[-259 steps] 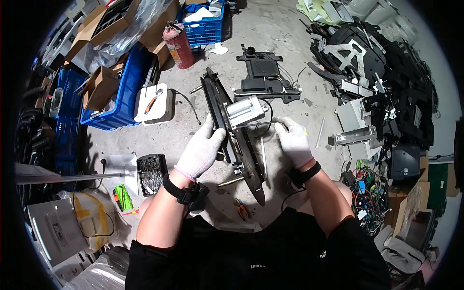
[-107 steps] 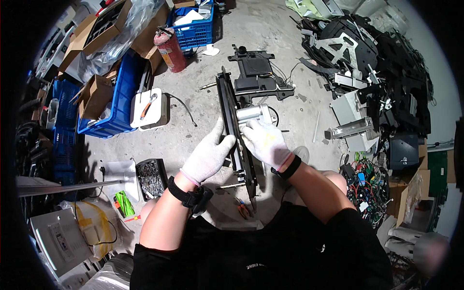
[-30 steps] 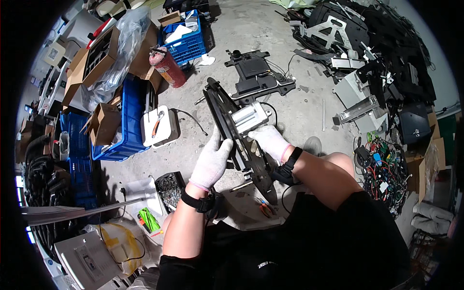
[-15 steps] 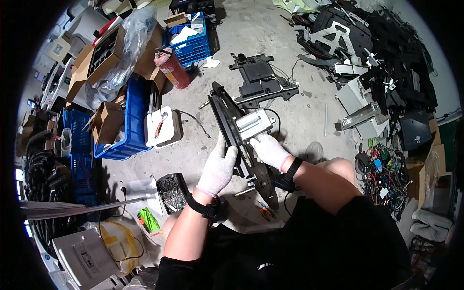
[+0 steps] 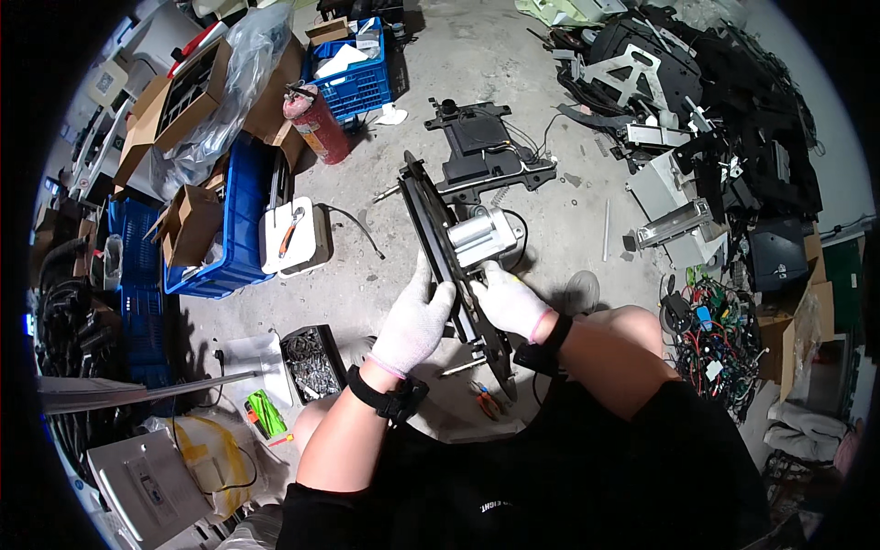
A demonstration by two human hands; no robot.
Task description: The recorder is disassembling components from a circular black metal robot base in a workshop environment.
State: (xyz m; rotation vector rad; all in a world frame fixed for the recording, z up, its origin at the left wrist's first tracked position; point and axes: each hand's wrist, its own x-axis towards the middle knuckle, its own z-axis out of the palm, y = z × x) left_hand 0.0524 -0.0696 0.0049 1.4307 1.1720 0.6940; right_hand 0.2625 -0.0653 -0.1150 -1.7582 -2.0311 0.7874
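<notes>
A long black plate-and-rail assembly [image 5: 424, 209] is held tilted on edge in front of me, with a silver motor housing [image 5: 483, 236] fixed to its right side. My left hand [image 5: 412, 321], in a white knit glove, grips the assembly's left side with the thumb along the rail. On the other side my right hand [image 5: 513, 301], also gloved, is closed at the assembly just below the motor; its fingertips are partly hidden. A black cable loops from the motor. Under the assembly's lower end, orange-handled pliers [image 5: 487, 401] lie on the floor.
Beyond the assembly lies another black bracketed unit [image 5: 486, 151]. A fire extinguisher [image 5: 316, 126] and blue crates [image 5: 240, 225] stand left, near a tray of screws [image 5: 313, 365]. Tangled wires [image 5: 710, 339] and piled black parts [image 5: 733, 119] line the right.
The assembly has turned slightly, so its broad dark lower plate shows narrower. My right hand has shifted a little below the motor. The whole view has moved slightly.
</notes>
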